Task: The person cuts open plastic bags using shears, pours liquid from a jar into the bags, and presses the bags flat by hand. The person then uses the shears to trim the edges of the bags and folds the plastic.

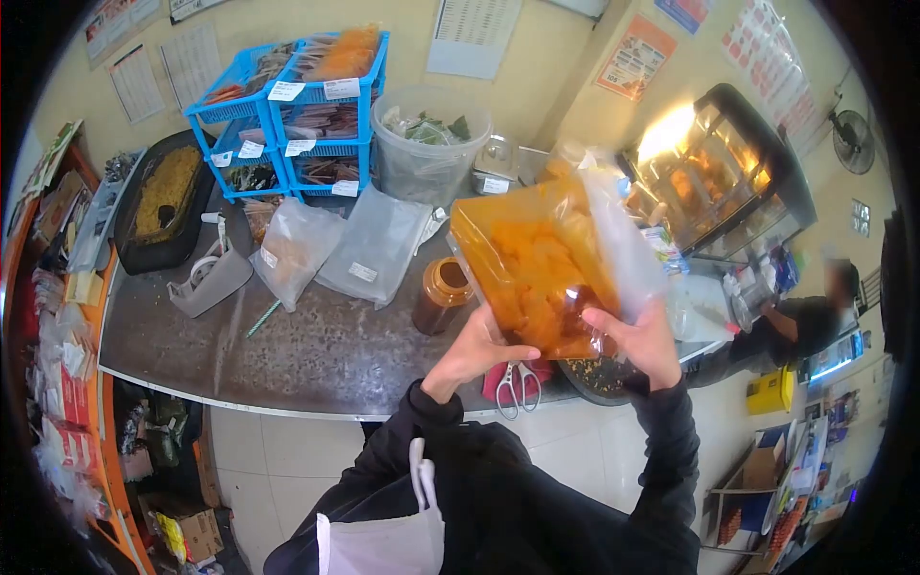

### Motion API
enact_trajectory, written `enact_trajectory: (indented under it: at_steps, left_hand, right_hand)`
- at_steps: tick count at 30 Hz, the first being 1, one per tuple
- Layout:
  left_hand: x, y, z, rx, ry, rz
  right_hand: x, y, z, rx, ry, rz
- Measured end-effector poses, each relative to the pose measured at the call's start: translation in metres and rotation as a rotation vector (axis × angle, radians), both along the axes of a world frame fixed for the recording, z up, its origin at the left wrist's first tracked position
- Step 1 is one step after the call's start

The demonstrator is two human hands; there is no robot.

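Note:
A large clear bag of orange food in liquid (537, 264) is held up over the counter's front edge. My left hand (475, 353) grips its lower left corner, thumb and fingers closed on the plastic. At the lower right, my right hand (644, 343) holds the same bag, thumb across its front. The bag's upper right part is whitish, unfilled plastic. Just left of the bag stands an open jar of brown contents (443, 295). Scissors (518, 388) lie below the bag near the counter edge, beside a red cloth (495, 381).
Blue stacked baskets (321, 120), a tall clear bin (428, 153) and plastic bags (376, 247) stand or lie at the back of the counter (192, 350). A black tray (163, 206) is far left. A lit display case (714, 172) and another person (810, 326) are right.

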State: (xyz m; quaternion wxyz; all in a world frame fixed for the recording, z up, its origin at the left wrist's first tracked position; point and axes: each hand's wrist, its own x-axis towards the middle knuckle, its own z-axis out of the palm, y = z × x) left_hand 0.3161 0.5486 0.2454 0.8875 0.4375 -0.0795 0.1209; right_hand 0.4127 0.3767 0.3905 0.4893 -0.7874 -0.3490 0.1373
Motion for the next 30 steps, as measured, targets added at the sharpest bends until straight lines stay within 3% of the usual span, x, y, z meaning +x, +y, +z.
enact_trajectory:
  at_steps: [3,6,7,11,15,17,20,21,30]
  left_hand:
    - [-0.001,-0.006,-0.001,0.058,0.045,0.033]
    - [0.001,-0.009,-0.007,0.087,0.057,0.014]
    - [0.001,-0.013,-0.009,0.074,0.057,0.036]
    - [0.005,-0.035,-0.023,-0.111,-0.013,0.144]
    - [0.007,-0.042,-0.029,-0.160,-0.047,0.027]
    - [0.005,-0.041,-0.031,-0.166,-0.075,-0.025]
    - [-0.004,-0.034,-0.014,-0.153,0.079,-0.176]
    - [0.005,-0.043,-0.030,-0.139,-0.035,-0.163]
    - [0.025,-0.062,-0.050,-0.021,0.009,-0.017]
  right_hand:
    - [0.005,-0.011,0.024,-0.204,-0.079,0.059]
    - [0.003,-0.016,0.040,-0.144,-0.267,0.129]
    - [0.006,-0.022,0.042,-0.251,-0.074,0.075]
    - [-0.008,-0.016,0.055,-0.200,-0.351,0.045]
    - [-0.001,-0.022,0.050,-0.177,-0.608,0.034]
    - [-0.005,-0.018,0.061,-0.216,-0.499,0.018]
    - [-0.002,-0.017,0.070,-0.272,-0.455,0.005]
    - [-0.001,-0.018,0.069,-0.272,-0.511,-0.016]
    - [0.002,0.030,0.074,-0.453,-0.535,0.023]
